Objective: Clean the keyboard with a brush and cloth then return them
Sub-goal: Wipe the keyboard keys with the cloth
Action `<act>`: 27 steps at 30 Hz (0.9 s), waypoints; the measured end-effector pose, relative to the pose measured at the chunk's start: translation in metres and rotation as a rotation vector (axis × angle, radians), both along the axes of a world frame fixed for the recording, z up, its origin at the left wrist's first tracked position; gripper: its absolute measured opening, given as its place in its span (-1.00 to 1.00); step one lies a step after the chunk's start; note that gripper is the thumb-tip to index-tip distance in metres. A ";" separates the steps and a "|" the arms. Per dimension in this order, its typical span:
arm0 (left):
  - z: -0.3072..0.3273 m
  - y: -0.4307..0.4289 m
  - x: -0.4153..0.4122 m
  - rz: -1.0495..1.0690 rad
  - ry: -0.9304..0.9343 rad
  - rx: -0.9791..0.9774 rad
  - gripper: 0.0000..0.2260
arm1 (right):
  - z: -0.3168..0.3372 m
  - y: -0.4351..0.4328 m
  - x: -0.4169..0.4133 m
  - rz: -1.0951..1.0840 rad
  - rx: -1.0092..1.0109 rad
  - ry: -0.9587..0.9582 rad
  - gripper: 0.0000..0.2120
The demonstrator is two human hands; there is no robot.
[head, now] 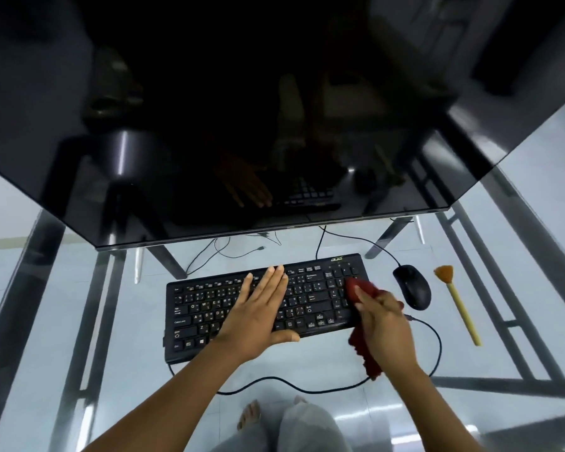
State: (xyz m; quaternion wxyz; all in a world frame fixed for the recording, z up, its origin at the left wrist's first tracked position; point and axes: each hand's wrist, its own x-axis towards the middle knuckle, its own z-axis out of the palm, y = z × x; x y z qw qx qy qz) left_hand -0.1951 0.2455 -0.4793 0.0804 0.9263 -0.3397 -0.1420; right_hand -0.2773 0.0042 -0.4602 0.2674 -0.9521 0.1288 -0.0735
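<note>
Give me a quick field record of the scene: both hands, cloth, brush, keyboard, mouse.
left hand: flat on the middle keys of the keyboard, fingers straight
right hand: grips the red cloth, pressing it on the keypad end
brush: lies on the glass desk, right of the mouse, untouched
mouse: right of the keyboard, corded
monitor: dark, behind the keyboard
stage: cloth wipe; brush not in use

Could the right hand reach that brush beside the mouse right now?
Probably yes: the brush lies uncovered just beyond the mouse, but the right hand grips the red cloth.
</note>
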 end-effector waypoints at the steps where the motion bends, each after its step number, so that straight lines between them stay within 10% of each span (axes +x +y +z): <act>1: -0.001 0.000 0.001 0.006 -0.001 -0.004 -0.02 | -0.001 0.010 -0.004 0.100 0.024 0.040 -0.63; 4: -0.003 -0.001 0.001 0.008 0.011 -0.023 -0.02 | 0.000 0.017 -0.015 0.347 -0.041 0.127 -0.64; 27: -0.001 -0.005 -0.002 0.093 0.017 0.021 0.05 | 0.002 -0.023 0.004 0.192 -0.153 0.035 -0.74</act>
